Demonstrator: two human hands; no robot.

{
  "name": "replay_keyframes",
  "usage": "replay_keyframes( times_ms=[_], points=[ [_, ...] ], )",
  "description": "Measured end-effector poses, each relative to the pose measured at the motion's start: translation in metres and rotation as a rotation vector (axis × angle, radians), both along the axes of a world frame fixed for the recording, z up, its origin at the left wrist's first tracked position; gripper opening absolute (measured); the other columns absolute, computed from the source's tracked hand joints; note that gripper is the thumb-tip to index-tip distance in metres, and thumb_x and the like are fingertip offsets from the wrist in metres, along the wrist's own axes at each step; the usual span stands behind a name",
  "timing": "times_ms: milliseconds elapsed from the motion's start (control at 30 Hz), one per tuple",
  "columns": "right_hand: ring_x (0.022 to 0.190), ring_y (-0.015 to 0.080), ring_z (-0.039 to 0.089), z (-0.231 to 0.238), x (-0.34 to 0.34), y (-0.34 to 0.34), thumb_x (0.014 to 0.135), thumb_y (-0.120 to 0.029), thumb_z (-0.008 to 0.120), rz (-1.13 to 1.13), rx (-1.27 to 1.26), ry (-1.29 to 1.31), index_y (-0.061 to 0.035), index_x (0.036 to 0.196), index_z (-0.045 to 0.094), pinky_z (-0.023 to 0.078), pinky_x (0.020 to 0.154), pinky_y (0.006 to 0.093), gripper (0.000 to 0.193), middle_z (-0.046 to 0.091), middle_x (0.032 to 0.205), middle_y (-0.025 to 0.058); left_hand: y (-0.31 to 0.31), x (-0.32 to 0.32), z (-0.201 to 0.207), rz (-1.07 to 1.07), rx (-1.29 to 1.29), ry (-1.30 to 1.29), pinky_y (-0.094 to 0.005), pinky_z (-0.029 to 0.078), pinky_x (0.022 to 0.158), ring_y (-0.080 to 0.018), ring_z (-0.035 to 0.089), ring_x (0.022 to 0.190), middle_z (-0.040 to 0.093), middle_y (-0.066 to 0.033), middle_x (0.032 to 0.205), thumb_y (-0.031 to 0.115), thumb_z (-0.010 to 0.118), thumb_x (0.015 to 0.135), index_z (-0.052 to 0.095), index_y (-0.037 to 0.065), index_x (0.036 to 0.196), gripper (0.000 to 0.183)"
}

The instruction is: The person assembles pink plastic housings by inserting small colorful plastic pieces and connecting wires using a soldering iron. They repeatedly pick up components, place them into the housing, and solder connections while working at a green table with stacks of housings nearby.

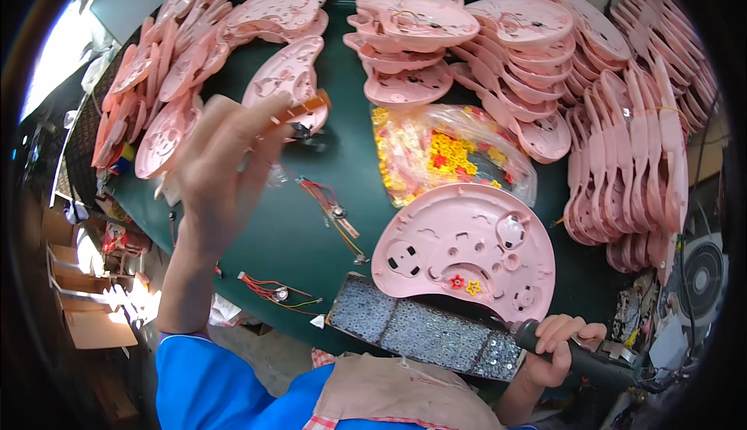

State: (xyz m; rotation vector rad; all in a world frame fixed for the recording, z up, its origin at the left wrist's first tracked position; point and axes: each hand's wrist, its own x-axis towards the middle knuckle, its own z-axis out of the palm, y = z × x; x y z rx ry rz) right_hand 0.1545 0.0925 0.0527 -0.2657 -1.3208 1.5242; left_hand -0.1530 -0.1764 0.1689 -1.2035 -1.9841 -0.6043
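Note:
My left hand (222,165), smeared by motion, is raised at the left with its fingers closed on a narrow orange-brown strip (314,106), which looks like a circuit board. A small dark part shows just below the strip. At the lower right my right hand (554,344) grips a black electric screwdriver (595,361), its tip pointing left at the near edge of a pink plastic shell (420,231). Inside that curved shell lie a red star-shaped piece (457,282) and a yellow star-shaped piece (472,287). A compartment tray of small screws (428,335) sits in front of the shell.
A clear bag (405,157) of yellow and red pieces lies behind the shell. Stacks of pink shells (537,64) line the back and right; more shells (167,80) stand left. Wired components (334,210) and another wired part (280,293) rest on the green table.

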Motion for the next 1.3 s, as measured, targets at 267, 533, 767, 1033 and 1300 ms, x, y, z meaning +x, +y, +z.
replay_keyframes(
  times_ms=[267,533,767,1033,1300],
  points=[
    [0.052,0.0188,0.056,-0.004,-0.007,0.006,0.085,-0.002,0.070,0.066,0.102,0.074,-0.0108,0.111,0.039,0.050,0.055,0.0348,0.041,0.058,0.069,0.0070,0.110,0.084,-0.128,-0.500,-0.305,-0.687,-0.0425,0.056,0.064,-0.0307,0.069,0.076,0.064,-0.0113,0.092,0.020,0.076,0.091,0.064,0.006,0.110,0.026],
    [0.055,0.0213,0.059,-0.026,-0.021,0.009,0.090,-0.005,0.072,0.114,0.153,0.022,-0.0110,0.115,0.037,0.053,0.058,0.0381,0.042,0.058,0.073,0.0075,0.162,0.104,-0.204,-0.712,-0.412,-0.784,-0.0429,0.054,0.081,-0.0308,0.062,0.092,0.061,-0.0124,0.093,0.018,0.078,0.080,0.072,0.003,0.086,0.018],
    [0.056,0.0208,0.058,-0.046,-0.029,0.014,0.090,-0.002,0.068,0.134,0.183,-0.041,-0.0100,0.115,0.035,0.055,0.059,0.0384,0.042,0.058,0.077,0.0102,0.164,0.104,-0.212,-0.674,-0.450,-0.856,-0.0412,0.054,0.082,-0.0296,0.060,0.093,0.061,-0.0115,0.091,0.013,0.078,0.076,0.075,0.003,0.078,0.011],
    [0.057,0.0206,0.058,-0.060,-0.037,0.016,0.089,0.000,0.064,0.172,0.221,-0.082,-0.0085,0.114,0.034,0.056,0.060,0.0389,0.039,0.056,0.075,0.0107,0.165,0.106,-0.216,-0.680,-0.405,-0.879,-0.0416,0.054,0.081,-0.0301,0.061,0.092,0.061,-0.0111,0.087,0.012,0.078,0.073,0.076,0.003,0.075,0.009],
    [0.055,0.0195,0.056,-0.042,-0.038,0.013,0.088,-0.003,0.065,0.117,0.074,-0.056,-0.0095,0.112,0.038,0.055,0.064,0.0375,0.037,0.055,0.070,0.0083,0.166,0.104,-0.214,-0.671,-0.436,-0.900,-0.0414,0.054,0.082,-0.0308,0.061,0.094,0.062,-0.0123,0.089,0.011,0.080,0.072,0.078,0.003,0.079,0.011]
  ],
)
